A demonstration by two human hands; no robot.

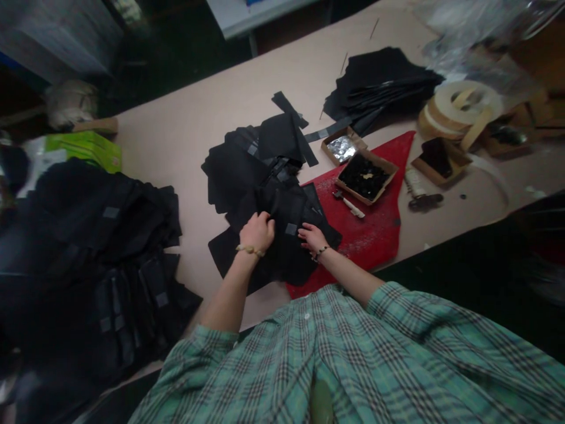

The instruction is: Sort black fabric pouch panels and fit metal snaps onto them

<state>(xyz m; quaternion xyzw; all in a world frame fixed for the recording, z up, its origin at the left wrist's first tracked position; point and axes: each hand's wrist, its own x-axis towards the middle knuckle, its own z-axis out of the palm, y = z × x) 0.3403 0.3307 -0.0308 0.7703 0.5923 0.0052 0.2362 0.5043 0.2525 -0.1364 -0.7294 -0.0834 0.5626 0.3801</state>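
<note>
My left hand (pixel 258 231) is closed on a fold of black fabric (pixel 282 212) in a loose heap at the middle of the table, and a beaded bracelet circles its wrist. My right hand (pixel 312 238) lies flat on the same black fabric, with its fingers extended and a dark bracelet at the wrist. Small grey rectangular patches show on the fabric near both hands. The heap's lower layers are hidden under the pieces on top.
A red mat (pixel 368 235) lies under the heap's right side, with a small tool (pixel 348 204) and cardboard trays (pixel 365 175) on it. A black fabric stack (pixel 379 85) and tape rolls (pixel 459 109) are at the back. A large black pile (pixel 97 253) is on the left.
</note>
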